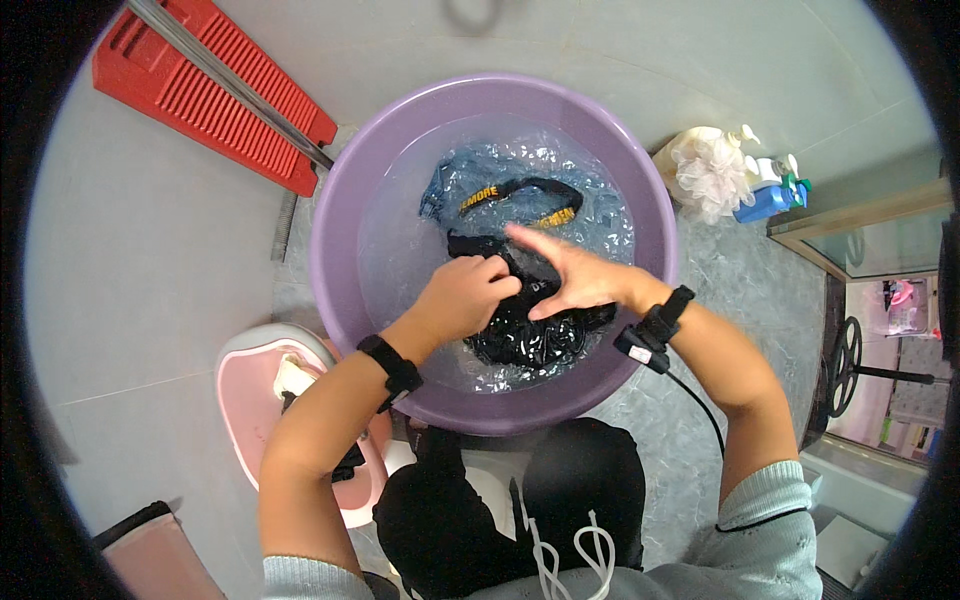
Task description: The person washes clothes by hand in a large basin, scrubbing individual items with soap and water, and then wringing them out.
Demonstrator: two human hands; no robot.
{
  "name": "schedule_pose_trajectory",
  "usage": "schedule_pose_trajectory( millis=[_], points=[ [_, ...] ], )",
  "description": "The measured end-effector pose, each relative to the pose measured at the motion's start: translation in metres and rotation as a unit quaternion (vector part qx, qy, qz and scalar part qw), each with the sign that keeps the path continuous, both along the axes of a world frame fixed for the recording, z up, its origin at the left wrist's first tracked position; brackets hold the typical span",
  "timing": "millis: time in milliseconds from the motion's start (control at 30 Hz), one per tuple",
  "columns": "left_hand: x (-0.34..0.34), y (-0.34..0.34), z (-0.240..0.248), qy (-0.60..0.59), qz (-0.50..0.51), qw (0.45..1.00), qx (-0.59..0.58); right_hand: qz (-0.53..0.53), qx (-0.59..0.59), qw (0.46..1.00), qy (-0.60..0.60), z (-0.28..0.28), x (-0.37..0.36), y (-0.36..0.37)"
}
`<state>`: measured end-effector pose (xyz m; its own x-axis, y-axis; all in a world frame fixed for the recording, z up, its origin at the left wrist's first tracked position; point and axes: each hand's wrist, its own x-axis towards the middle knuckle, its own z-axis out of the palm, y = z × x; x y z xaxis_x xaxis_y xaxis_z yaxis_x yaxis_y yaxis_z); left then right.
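A large purple basin (330, 240) holds soapy water. In its near half floats a wet, crumpled black garment (530, 335). My left hand (462, 300) is closed, its curled fingers gripping the upper left of the black cloth. To its right, my right hand (580, 275) is open above the same garment, thumb and fingers spread apart. Farther back in the water lies a blue garment (480, 165) with a black band bearing yellow lettering. How far the cloth reaches below the surface is hidden.
On the left stand a red ridged board (220, 95) crossed by a metal pole (230, 80), and a pink and white tub (240, 385) with clothes inside. At right are a bath puff (710, 180), a blue bottle (765, 203) and a framed glass panel (880, 240).
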<state>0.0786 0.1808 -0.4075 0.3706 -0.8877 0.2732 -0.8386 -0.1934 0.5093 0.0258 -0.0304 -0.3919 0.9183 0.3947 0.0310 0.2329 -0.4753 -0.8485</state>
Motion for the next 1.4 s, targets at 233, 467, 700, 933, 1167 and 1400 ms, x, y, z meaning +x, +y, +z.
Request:
schedule_pose_trajectory(
  millis=[233,467,700,933,1167,1400],
  points=[
    [0.009,0.018,-0.020,0.183,0.098,0.976,0.062,0.075,-0.150,0.986,0.018,-0.021,-0.033,-0.008],
    [0.015,-0.010,-0.059,0.115,0.078,0.980,0.144,0.090,-0.081,0.989,0.089,0.004,-0.051,-0.018],
    [0.027,-0.003,-0.072,0.065,0.031,0.984,0.165,-0.122,-0.132,0.982,0.062,0.008,-0.052,-0.027],
    [0.041,0.025,-0.028,0.159,0.110,0.932,0.307,-0.186,-0.405,0.894,0.047,-0.026,-0.014,-0.037],
    [-0.011,0.015,-0.083,0.061,0.114,0.938,0.323,-0.029,-0.399,0.911,0.100,-0.103,-0.020,0.035],
    [-0.013,0.002,-0.118,0.133,0.078,0.909,0.387,0.045,-0.483,0.837,0.252,-0.122,-0.020,0.016]
  ],
)
